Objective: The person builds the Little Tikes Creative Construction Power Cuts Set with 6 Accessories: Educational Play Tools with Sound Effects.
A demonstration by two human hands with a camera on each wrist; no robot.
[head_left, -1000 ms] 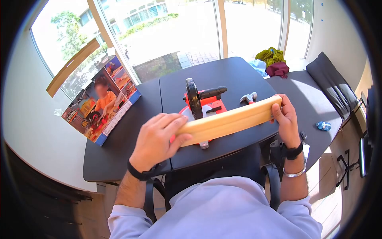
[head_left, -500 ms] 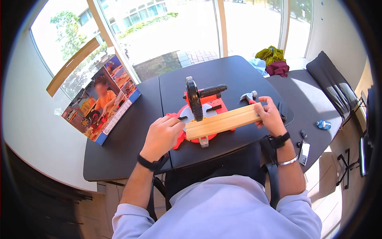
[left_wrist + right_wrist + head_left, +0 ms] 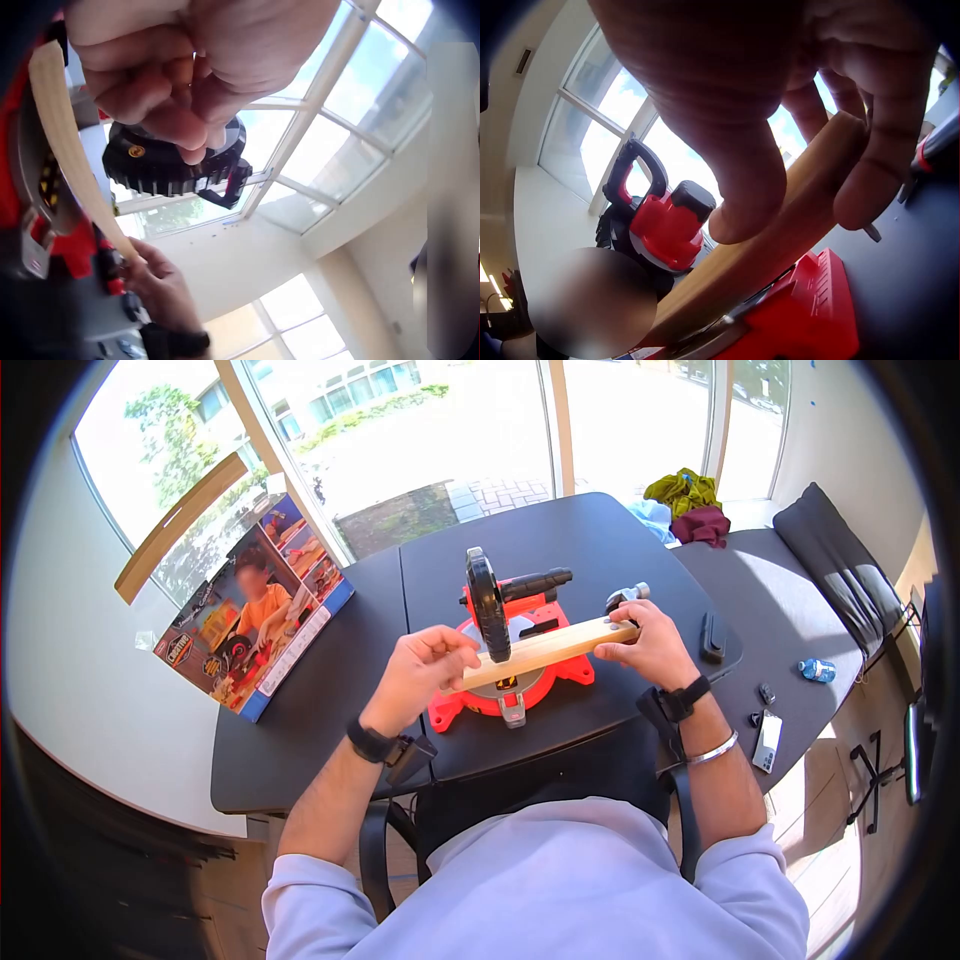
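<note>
The step in hand looks to be lining up the long, pale-yellow wooden plank (image 3: 560,644) across the bed of the toy-like red-and-black plastic saw (image 3: 543,687). The plank runs left to right over the red base, beneath the black disc-shaped blade guard (image 3: 485,605), its right end reaching past the base toward the silver-headed hammer (image 3: 628,596). Whether it rests flat on the bed or hovers just above, I cannot tell.

The right hand (image 3: 652,647) grasps the right end, thumb on the near side and fingers on the far side. The left hand (image 3: 418,673) is beside the left end, its fingers curled in and gripping nothing visible. The next move likely calls for steadying that left end and squaring the plank under the guard.

The plank is straight and flat-sided, with fine lengthwise grain. The guard's rim is ribbed, the base smooth, glossy and rounded in front, with a grey clip (image 3: 513,712) at its near edge. Everything stands on a matte, dark table (image 3: 318,732).
</note>
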